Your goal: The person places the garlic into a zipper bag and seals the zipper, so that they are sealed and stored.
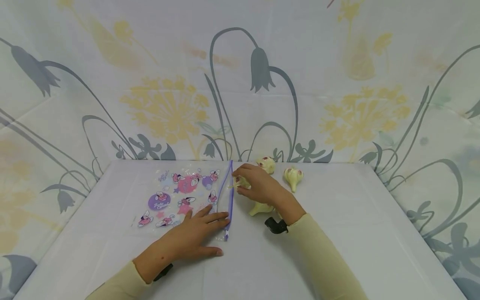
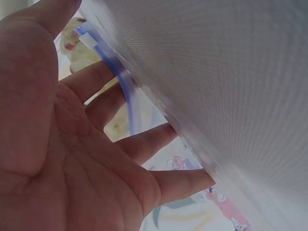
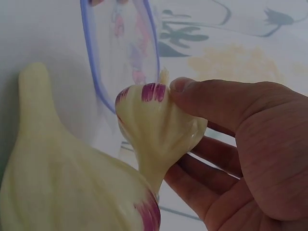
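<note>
Pinching glossy ribbed garlic [image 3: 161,127], right hand [image 1: 258,185]; left hand [image 1: 191,237] flattens clear printed pouch [image 1: 180,198].

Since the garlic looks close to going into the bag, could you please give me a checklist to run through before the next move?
1. Clear printed zip bag with purple zipper pinned flat by left hand: ok.
2. Pale plastic garlic bulb with purple streaks pinched in right hand: ok.
3. Bag mouth open at the zipper: ok, seen from the right wrist.
4. Bulb aligned with the mouth: cannot tell.
5. Three spare bulbs lie outside the bag: ok.
</note>
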Tool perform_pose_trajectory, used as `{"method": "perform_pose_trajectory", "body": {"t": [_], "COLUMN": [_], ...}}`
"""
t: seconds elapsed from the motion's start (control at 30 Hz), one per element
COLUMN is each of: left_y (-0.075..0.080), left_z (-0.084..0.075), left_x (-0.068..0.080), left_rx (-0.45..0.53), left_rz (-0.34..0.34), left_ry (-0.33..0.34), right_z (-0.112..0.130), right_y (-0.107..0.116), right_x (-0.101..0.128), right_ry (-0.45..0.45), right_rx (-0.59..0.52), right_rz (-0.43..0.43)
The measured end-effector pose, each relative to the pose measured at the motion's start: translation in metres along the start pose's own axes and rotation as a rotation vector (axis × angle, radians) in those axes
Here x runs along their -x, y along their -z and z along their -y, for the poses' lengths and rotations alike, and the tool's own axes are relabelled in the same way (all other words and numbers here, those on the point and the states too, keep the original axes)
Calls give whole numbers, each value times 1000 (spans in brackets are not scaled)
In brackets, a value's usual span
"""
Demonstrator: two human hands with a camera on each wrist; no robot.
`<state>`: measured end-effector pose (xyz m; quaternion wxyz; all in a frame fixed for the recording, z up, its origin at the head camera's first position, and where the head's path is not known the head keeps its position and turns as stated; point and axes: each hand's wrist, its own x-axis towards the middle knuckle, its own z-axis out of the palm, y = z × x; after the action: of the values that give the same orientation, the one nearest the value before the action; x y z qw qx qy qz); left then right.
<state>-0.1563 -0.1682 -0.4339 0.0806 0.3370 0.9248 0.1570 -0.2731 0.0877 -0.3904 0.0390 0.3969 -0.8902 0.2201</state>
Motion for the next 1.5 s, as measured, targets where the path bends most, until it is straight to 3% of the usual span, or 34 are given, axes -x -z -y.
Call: {"method": "perform_pose_trajectory", "body": {"t": [0.9, 1.5], "left_y": [2, -1], "left_z": [-1, 0], "left_x": [-2, -3], "left_rx": [2, -11], "left_rz": [23, 39], "left_ry": [17, 36], "right_z": [4, 8], "right_y": [-14, -30], "right_x": [-23, -27], "right_ry": [-136, -268], "right_rx": [-23, -107], "right_rz": [49, -52]}}
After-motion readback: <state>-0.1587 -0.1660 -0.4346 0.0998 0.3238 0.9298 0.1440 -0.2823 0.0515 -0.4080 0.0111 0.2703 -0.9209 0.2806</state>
